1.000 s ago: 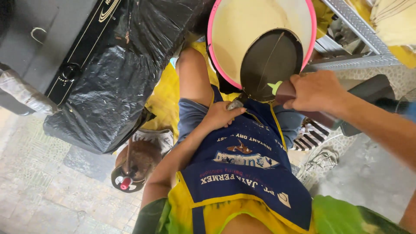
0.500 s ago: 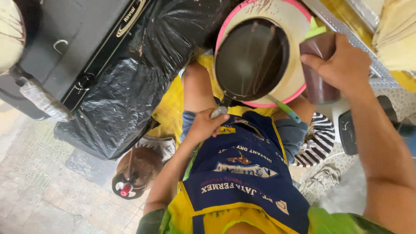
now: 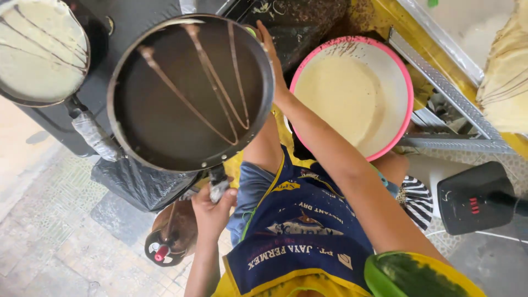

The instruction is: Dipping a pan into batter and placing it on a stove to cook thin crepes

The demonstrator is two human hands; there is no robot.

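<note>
The floor (image 3: 49, 231) was paved with small pale mottled tiles and carried most of the items in view. A crumpled black plastic bag (image 3: 140, 184) lay on it beside the dark stove unit (image 3: 55, 124), which stood on the same tiles. A brown sandal (image 3: 173, 236) with a red-and-white fitting on its strap rested just beside the bag. At the right, the surface changed to plain grey concrete (image 3: 495, 264); a black box-shaped device with small red markings (image 3: 476, 203) sat there, with a thin white cable (image 3: 484, 234) running along the ground next to it. A grey metal shelf frame (image 3: 451, 82) stood above that area.
</note>
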